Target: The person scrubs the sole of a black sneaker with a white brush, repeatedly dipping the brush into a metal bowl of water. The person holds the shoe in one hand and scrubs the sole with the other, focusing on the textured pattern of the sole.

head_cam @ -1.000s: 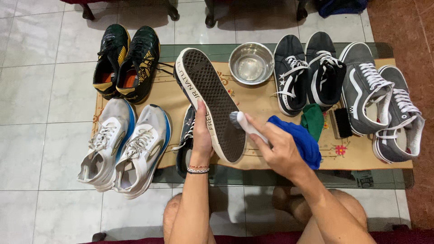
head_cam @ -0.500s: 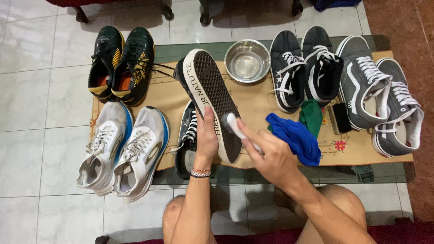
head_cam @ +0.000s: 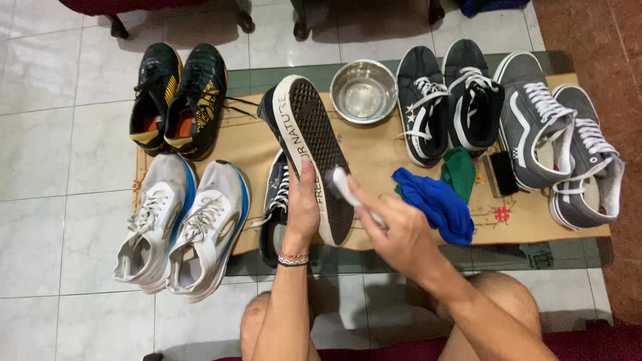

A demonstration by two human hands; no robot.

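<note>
Two hands are at work in the single head view, looking down on a brown paper sheet (head_cam: 374,154) laid over a glass-topped low table (head_cam: 428,257). Your left hand (head_cam: 302,210) is closed around the heel end of a black canvas shoe with a white rubber sidewall (head_cam: 311,150), holding it sole-up and tilted over the sheet, toe pointing away from you. Your right hand (head_cam: 398,234) is curled shut on a small white brush (head_cam: 344,187), whose head touches the black waffle sole near the heel. By the look of it, you are scrubbing the sole and its white edge; the next stroke calls for a firm left grip while the brush works along toward the toe.

The matching black shoe (head_cam: 275,207) lies under your left wrist. A crumpled blue cloth (head_cam: 438,204) and a green cloth (head_cam: 460,172) sit just right of the brush, a dark block brush (head_cam: 500,174) beside them. A round steel bowl (head_cam: 364,90) stands past the raised toe. Around these are black-and-yellow sports shoes (head_cam: 177,100), white-and-blue runners (head_cam: 180,224), black high-tops with white laces (head_cam: 445,100) and grey skate shoes (head_cam: 562,137).
</note>
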